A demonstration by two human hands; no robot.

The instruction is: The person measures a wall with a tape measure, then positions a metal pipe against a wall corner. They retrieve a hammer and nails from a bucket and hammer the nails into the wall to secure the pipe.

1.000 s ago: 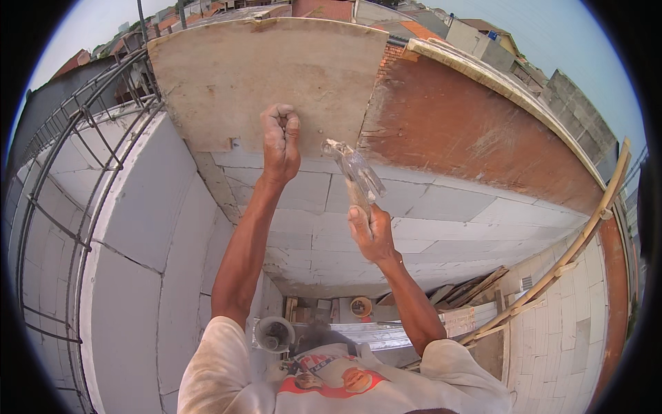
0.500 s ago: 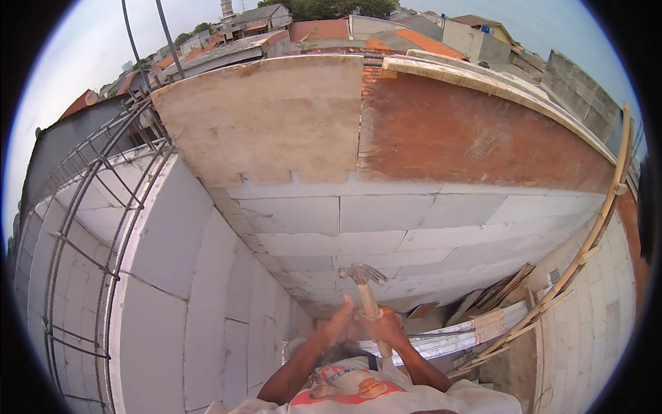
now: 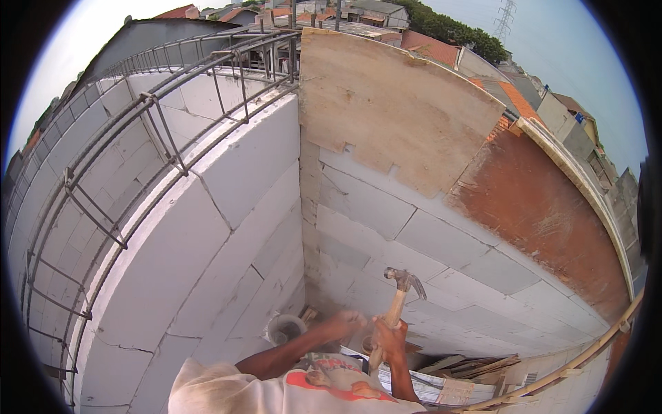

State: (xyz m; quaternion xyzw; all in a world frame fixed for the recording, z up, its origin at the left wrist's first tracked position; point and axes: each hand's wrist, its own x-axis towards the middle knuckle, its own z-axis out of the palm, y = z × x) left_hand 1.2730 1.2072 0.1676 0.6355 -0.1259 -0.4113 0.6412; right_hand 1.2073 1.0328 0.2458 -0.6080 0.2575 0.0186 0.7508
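Note:
A claw hammer (image 3: 397, 303) with a wooden handle stands upright in front of my chest, its metal head up and the claw turned to the right. My right hand (image 3: 391, 337) is wrapped round the handle below the head. Just to the left, apart from the hammer, is my left hand (image 3: 349, 323); motion smears its fingers, so whether they hold anything does not show. Beyond both hands rises a wall of pale blocks (image 3: 441, 238), which the hammer does not visibly touch.
A steel rebar cage (image 3: 148, 103) runs along the top of the left block wall (image 3: 172, 269). Plywood (image 3: 393, 103) and a reddish board (image 3: 545, 200) line the far wall's top. Below lie a round pale container (image 3: 284, 330) and wood scraps (image 3: 476, 364). A bent wooden strip (image 3: 552, 376) crosses at right.
My view has swung to the left, bringing more of the rebar cage and left wall in. My left hand has come away from beside the hammer; my right hand still grips it.

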